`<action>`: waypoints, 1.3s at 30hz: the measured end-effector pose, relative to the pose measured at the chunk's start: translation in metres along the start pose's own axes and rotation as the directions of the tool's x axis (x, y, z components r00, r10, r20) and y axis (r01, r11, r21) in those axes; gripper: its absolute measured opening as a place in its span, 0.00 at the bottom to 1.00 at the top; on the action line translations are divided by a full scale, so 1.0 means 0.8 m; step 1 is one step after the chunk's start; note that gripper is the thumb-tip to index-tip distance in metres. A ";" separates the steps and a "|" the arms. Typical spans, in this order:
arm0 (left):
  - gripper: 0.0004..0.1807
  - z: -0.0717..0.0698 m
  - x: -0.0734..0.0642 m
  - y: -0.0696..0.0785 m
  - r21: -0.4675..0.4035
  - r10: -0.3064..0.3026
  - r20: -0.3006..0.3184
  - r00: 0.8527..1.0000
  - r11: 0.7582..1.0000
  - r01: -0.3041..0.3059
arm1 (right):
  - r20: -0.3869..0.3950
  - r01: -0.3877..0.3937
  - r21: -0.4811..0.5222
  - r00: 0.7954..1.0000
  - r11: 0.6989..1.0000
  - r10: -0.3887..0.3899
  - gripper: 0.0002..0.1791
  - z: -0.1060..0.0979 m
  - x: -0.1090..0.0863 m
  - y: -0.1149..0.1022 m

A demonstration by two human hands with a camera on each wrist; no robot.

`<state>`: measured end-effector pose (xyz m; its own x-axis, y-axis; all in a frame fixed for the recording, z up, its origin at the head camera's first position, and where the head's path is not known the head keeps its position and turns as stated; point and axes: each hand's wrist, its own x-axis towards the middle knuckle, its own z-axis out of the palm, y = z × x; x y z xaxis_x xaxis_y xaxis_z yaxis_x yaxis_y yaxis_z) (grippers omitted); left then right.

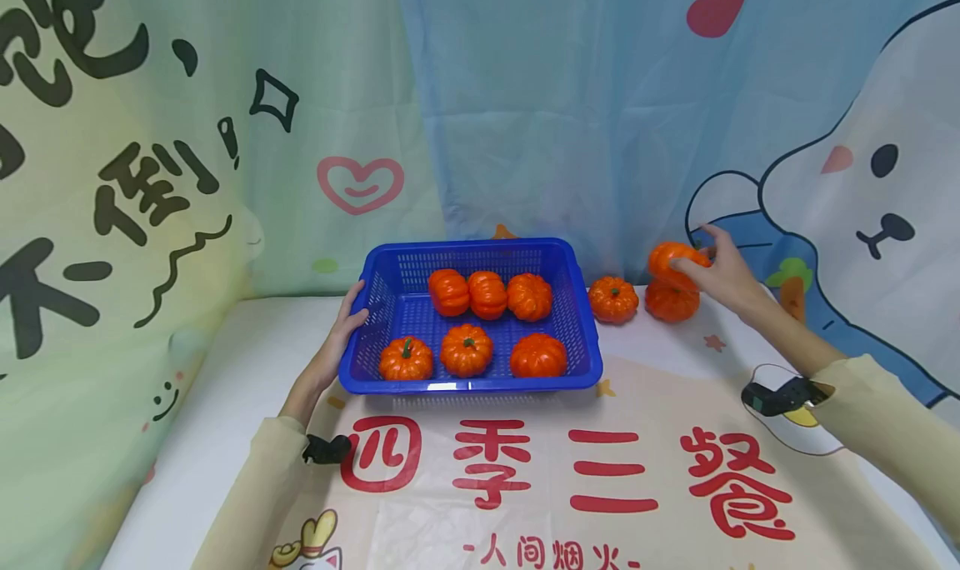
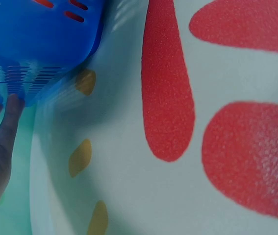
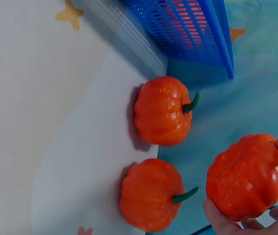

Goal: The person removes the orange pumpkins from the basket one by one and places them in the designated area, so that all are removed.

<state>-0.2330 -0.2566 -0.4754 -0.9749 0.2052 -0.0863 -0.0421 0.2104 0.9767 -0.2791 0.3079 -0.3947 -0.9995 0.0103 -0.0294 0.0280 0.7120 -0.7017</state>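
Note:
A blue plastic basket [image 1: 471,384] with slotted walls holds several small orange toy pumpkins, such as a green-stemmed pumpkin [image 1: 406,359] at the front left. My left hand [image 1: 333,345] rests against the basket's left side, its straight fingertips [image 2: 14,100] touching the slotted wall. To the right of the basket, my right hand [image 1: 720,274] grips an orange pumpkin [image 3: 247,177] between thumb and fingers, held up above the table. Under it on the table lies another pumpkin [image 1: 672,302], and a further pumpkin [image 1: 613,300] sits between that one and the basket.
The white table [image 1: 258,370] carries a printed cloth [image 1: 525,462] with red characters in front of the basket. A cartoon-printed curtain [image 1: 510,95] hangs right behind the basket and pumpkins, and more of it [image 1: 90,387] runs along the left side.

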 end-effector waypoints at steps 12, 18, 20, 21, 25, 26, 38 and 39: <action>0.33 -0.001 0.001 -0.001 -0.011 0.002 0.004 1.000 1.000 -0.002 | 0.026 -0.113 -0.049 0.993 0.992 0.115 0.52 -0.014 0.010 0.041; 0.33 -0.001 -0.001 -0.002 -0.001 -0.005 0.002 1.000 1.000 0.005 | -0.049 -0.178 -0.006 0.983 0.984 0.177 0.57 -0.015 0.038 0.105; 0.33 -0.001 -0.001 -0.002 -0.001 -0.006 0.001 1.000 1.000 0.006 | -0.077 -0.190 -0.005 0.979 0.982 0.190 0.57 -0.017 0.045 0.120; 0.33 -0.001 0.000 -0.002 -0.005 -0.005 0.002 1.000 1.000 0.005 | -0.070 -0.181 0.015 0.981 0.983 0.182 0.58 -0.021 0.045 0.124; 0.33 0.000 0.000 -0.001 -0.007 -0.004 0.002 1.000 1.000 0.004 | -0.144 -0.201 -0.068 0.971 0.977 0.190 0.58 -0.026 0.054 0.154; 0.33 0.000 0.000 -0.001 -0.006 -0.003 0.001 1.000 1.000 0.003 | -0.129 -0.175 -0.066 0.978 0.982 0.166 0.60 -0.029 0.051 0.155; 0.32 0.000 -0.002 0.002 -0.002 -0.001 -0.002 1.000 1.000 0.001 | -0.080 -0.219 -0.150 0.975 0.964 0.209 0.57 -0.021 0.009 0.133; 0.32 0.001 -0.001 0.002 -0.004 -0.002 -0.001 1.000 1.000 0.002 | -0.079 -0.233 -0.151 0.972 0.961 0.223 0.57 -0.018 0.007 0.137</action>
<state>-0.2320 -0.2559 -0.4739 -0.9751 0.2039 -0.0876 -0.0447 0.2066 0.9774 -0.2819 0.3961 -0.4611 -0.9660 0.2241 -0.1286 0.2573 0.7876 -0.5599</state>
